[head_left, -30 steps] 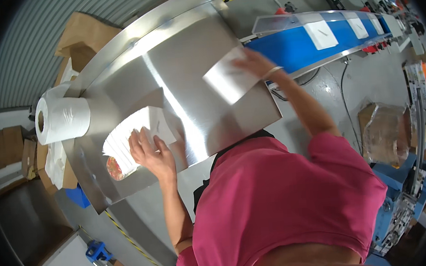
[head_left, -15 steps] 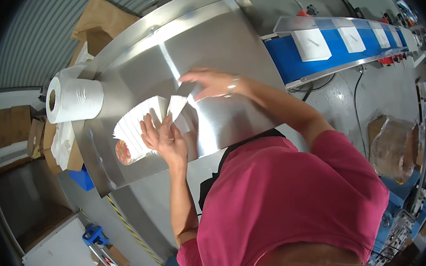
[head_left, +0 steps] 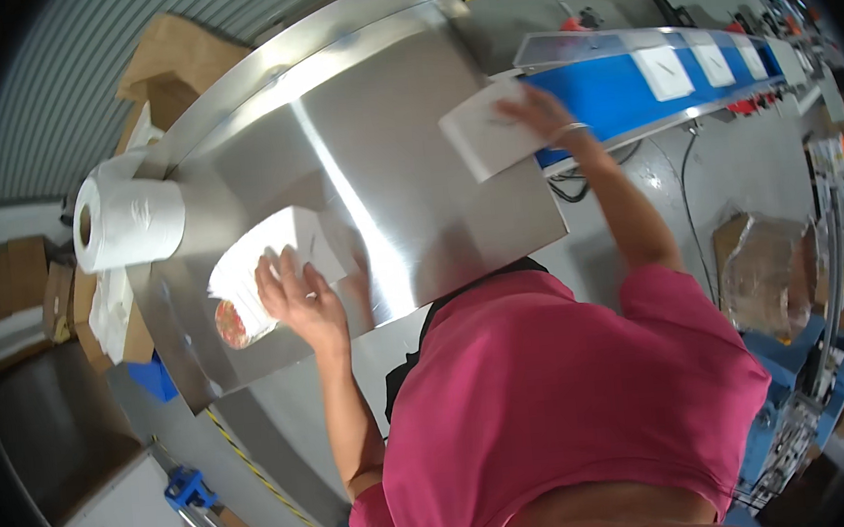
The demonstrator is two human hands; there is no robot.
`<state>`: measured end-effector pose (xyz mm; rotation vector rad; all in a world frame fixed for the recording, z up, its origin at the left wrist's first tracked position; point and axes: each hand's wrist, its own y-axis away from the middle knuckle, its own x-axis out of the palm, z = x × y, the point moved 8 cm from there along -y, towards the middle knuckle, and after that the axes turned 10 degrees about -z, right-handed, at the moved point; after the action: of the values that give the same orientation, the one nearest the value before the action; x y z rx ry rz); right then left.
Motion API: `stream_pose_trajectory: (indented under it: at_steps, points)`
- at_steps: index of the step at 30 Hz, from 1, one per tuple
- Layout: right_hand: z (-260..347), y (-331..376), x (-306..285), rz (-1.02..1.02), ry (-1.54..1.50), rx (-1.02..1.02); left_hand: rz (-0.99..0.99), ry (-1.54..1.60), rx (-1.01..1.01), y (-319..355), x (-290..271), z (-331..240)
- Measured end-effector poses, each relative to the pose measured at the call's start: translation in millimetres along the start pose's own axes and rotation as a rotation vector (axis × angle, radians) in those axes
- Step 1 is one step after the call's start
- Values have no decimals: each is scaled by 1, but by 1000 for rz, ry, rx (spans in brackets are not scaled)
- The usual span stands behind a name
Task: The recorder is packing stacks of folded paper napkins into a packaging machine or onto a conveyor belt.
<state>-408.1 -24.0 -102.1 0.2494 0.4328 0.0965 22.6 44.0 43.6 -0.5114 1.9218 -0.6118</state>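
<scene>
On the steel table, a fanned row of white flat packets [head_left: 276,237] leans over at the left, with a red patterned round patch [head_left: 232,325] at its near end. My left hand [head_left: 301,298] lies over the near side of this row, fingers spread. At the table's right end, my right hand [head_left: 537,116] has a single white packet [head_left: 484,138] by its right edge; motion smears the fingers. That packet is tilted and bears a small dark mark.
A blue conveyor belt [head_left: 583,102] with several white packets [head_left: 663,71] meets the right end of the steel table [head_left: 401,117]. A clear guard [head_left: 573,46] runs along its far side. A big white roll [head_left: 131,222] and cardboard boxes stand at the left.
My right hand has moved right from beside the row to the belt's end and taken the nearest packet off it. The row now looks closed up under my left hand.
</scene>
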Motion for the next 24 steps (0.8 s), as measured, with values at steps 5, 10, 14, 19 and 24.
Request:
stream_pose_trajectory:
  at_steps: [5, 10, 14, 19, 24]
  points:
    - [31, 38, -102, -837, 1003, 273, 5, 56, -34, -1, 4, -1]
    - [125, -2, 70, -355, 559, -807, 19, 60, -38, -1, 1, -2]
    - [198, -23, 200, 214, 3, -664, 80, 80, -24, -2, 10, -3]
    - [196, -33, 223, 333, 32, -638, 36, 101, -41, -4, 3, -3]
    - [89, -28, 124, -61, -314, -163, 12, -42, -10, -6, -1, 10]
